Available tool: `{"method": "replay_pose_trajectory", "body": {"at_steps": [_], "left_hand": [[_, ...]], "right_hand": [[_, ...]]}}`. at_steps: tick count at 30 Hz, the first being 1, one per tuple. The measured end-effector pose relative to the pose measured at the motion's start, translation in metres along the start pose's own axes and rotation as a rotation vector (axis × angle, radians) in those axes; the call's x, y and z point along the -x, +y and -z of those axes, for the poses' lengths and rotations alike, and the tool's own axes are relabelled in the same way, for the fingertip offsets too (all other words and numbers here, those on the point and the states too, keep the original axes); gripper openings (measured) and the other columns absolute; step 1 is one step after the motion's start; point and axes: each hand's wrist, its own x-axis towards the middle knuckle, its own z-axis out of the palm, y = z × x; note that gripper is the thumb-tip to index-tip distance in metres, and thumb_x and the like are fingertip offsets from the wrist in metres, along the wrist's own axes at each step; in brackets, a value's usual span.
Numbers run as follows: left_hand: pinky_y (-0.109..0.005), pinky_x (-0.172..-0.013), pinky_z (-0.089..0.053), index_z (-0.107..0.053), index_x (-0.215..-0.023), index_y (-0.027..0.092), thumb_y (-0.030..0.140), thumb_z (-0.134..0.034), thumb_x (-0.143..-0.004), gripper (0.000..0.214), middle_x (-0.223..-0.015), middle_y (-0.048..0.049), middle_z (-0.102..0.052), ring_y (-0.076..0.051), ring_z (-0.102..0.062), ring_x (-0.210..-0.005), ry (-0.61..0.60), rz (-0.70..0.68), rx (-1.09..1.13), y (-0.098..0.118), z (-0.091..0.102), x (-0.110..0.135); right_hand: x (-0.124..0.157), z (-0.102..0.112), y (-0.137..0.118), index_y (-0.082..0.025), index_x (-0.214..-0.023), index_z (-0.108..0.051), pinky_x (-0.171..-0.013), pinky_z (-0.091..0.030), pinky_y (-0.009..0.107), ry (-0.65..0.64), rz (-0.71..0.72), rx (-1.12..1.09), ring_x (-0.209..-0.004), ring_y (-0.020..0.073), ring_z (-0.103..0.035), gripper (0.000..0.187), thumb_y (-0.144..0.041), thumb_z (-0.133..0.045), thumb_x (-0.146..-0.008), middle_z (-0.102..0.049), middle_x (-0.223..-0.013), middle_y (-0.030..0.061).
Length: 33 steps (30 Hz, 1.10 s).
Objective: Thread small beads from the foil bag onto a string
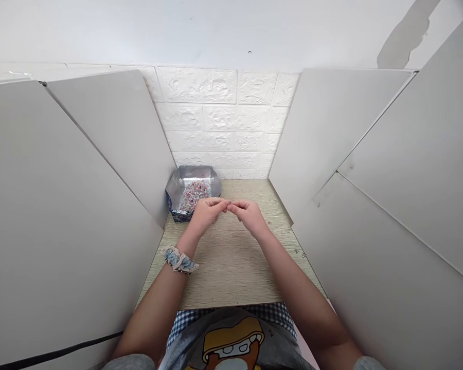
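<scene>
My left hand [209, 211] and my right hand [248, 215] meet above the middle of the wooden tabletop [231, 267]. On both, thumb and fingers are pinched together, with the fingertips touching at the centre. Whatever lies between the fingertips is too small to make out. Just behind and left of my left hand stands a silver-lined container [173, 187] with a dark blue patterned outside. Many small beads [195, 192], pink, white and red, cover its floor. My left forearm hides part of the container's near right side.
White panels rise on the left [111, 128] and the right [332, 118] of the tabletop. A white brick-patterned wall [219, 118] closes the back. Small shiny bits [299, 253] lie near the right edge. A blue lace scrunchie [179, 260] circles my left wrist.
</scene>
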Motion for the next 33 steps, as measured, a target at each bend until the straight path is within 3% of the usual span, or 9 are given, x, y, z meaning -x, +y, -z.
{"method": "replay_pose_trajectory", "body": {"at_steps": [5,9,13,17,26,29,33], "left_hand": [[-0.018,-0.034,-0.018,-0.056,-0.057,0.013,0.039,-0.059,-0.066,0.028,-0.041,0.0041,-0.037,-0.004,-0.028,-0.034,0.02,-0.045,-0.064,0.0,-0.001,0.0],[-0.018,-0.034,-0.019,-0.051,-0.053,0.014,0.038,-0.058,-0.067,0.029,-0.036,0.0058,-0.03,-0.004,-0.027,-0.032,0.098,-0.056,-0.001,0.003,-0.002,0.002],[-0.018,-0.032,-0.018,-0.055,-0.059,0.013,0.037,-0.061,-0.064,0.025,-0.043,0.0046,-0.04,-0.003,-0.028,-0.032,0.163,-0.078,0.138,0.007,0.001,0.003],[-0.018,-0.031,-0.015,-0.058,-0.064,0.013,0.035,-0.061,-0.064,0.022,-0.049,0.0042,-0.045,-0.001,-0.027,-0.031,0.216,-0.127,0.278,0.01,0.002,0.003],[-0.017,-0.031,-0.015,-0.06,-0.068,0.012,0.035,-0.062,-0.064,0.024,-0.053,0.0033,-0.046,0.0,-0.028,-0.031,0.193,-0.11,0.314,0.008,-0.003,0.003],[-0.017,-0.031,-0.015,-0.059,-0.065,0.012,0.038,-0.062,-0.064,0.026,-0.055,0.0019,-0.049,0.0,-0.028,-0.031,0.169,-0.087,0.265,0.004,-0.002,0.001],[-0.018,-0.033,-0.018,-0.059,-0.062,0.012,0.039,-0.06,-0.067,0.028,-0.05,0.0018,-0.049,-0.002,-0.03,-0.032,0.097,-0.087,0.107,0.002,-0.002,0.0]], "right_hand": [[-0.001,0.001,-0.003,-0.014,-0.065,-0.064,-0.047,-0.028,0.02,-0.003,-0.075,-0.045,-0.049,0.0063,-0.035,0.025,-0.039,-0.06,-0.065,-0.049,-0.054,-0.0022],[-0.005,0.004,0.004,-0.013,-0.059,-0.054,-0.043,-0.026,0.02,0.122,-0.155,-0.124,-0.046,0.0055,-0.033,0.022,-0.033,-0.063,-0.059,-0.042,-0.052,-0.0034],[-0.01,0.007,0.01,-0.014,-0.057,-0.047,-0.04,-0.024,0.019,0.212,-0.216,-0.157,-0.045,0.0053,-0.031,0.022,-0.03,-0.062,-0.058,-0.038,-0.053,-0.0032],[-0.015,0.014,0.012,-0.016,-0.057,-0.04,-0.037,-0.019,0.019,0.381,-0.285,-0.319,-0.044,0.0052,-0.028,0.02,-0.023,-0.059,-0.056,-0.031,-0.052,-0.0045],[-0.025,0.023,0.024,-0.017,-0.069,-0.04,-0.037,-0.027,0.017,0.635,-0.187,-0.431,-0.045,0.0046,-0.031,0.018,-0.029,-0.053,-0.065,-0.035,-0.061,-0.0035],[-0.023,0.016,0.023,-0.017,-0.08,-0.05,-0.042,-0.035,0.017,0.556,-0.085,-0.42,-0.051,0.0053,-0.04,0.022,-0.037,-0.05,-0.071,-0.046,-0.073,0.0001],[-0.014,0.0,0.016,-0.02,-0.101,-0.054,-0.059,-0.044,0.021,0.14,0.003,-0.419,-0.073,0.0104,-0.052,0.04,-0.046,-0.053,-0.071,-0.054,-0.093,0.0044]]}}
